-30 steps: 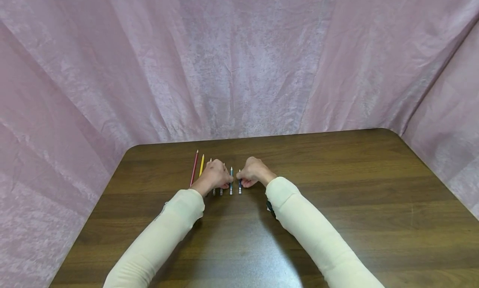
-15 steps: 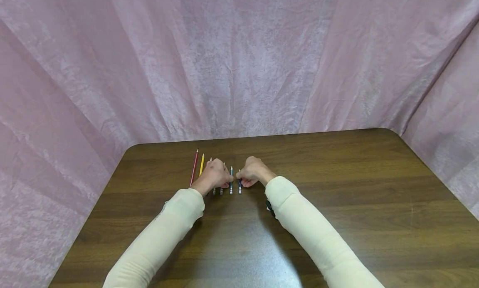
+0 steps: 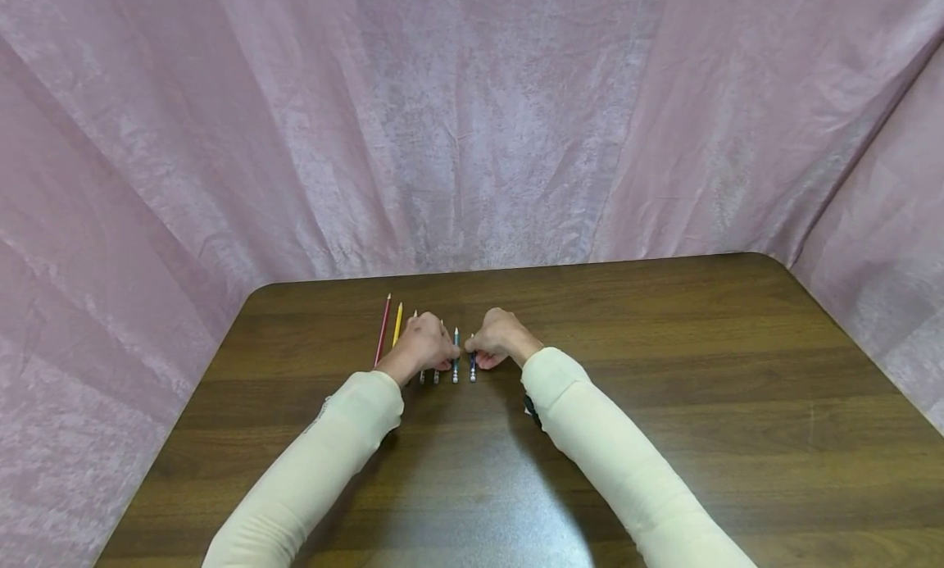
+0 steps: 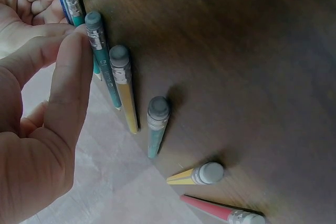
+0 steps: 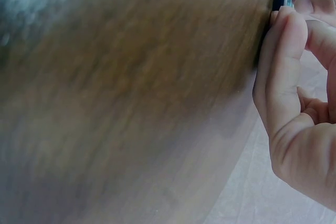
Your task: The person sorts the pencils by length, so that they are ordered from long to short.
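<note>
Several pencils with eraser ends lie side by side in a row on the table. My left hand (image 3: 426,343) pinches a light blue pencil (image 3: 456,367) by its middle with thumb and forefinger. Just to the right, my right hand (image 3: 500,338) pinches a dark blue pencil (image 3: 473,373) lying parallel to it. In the left wrist view, a dark green pencil (image 4: 107,74) and an orange-yellow pencil (image 4: 126,103) sit close beside the left fingers. In the right wrist view, only a bit of the pencils shows above the right fingertips (image 5: 289,24).
Left of the hands lie a red pencil (image 3: 383,330) and a yellow pencil (image 3: 398,322), with a green pencil (image 4: 156,137) nearer the left hand. The brown wooden table (image 3: 701,371) extends far to the right. A pink curtain (image 3: 516,125) hangs behind its back edge.
</note>
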A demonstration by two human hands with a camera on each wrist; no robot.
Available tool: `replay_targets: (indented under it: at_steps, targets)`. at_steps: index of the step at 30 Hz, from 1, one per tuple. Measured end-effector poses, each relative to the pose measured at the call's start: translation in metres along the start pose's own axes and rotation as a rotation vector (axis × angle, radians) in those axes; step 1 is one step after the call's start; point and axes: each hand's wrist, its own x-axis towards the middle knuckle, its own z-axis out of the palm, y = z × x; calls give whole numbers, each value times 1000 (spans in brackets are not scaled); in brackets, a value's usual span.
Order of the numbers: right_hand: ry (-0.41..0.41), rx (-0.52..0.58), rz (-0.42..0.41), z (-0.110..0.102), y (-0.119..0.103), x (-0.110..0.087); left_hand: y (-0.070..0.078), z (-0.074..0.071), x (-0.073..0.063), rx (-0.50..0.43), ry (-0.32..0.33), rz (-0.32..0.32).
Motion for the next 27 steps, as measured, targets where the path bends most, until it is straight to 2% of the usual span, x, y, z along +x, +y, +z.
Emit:
replay_targets:
  at_steps: [9, 19, 27]
  targets:
    - [-14, -2, 28, -1, -3, -3, 0, 0, 0, -2, -8, 0]
    - [8, -33, -3, 1, -1, 0, -1, 0, -1, -4, -17, 13]
    - [27, -90, -11, 0, -3, -2, 1, 0, -1, -10, -12, -2]
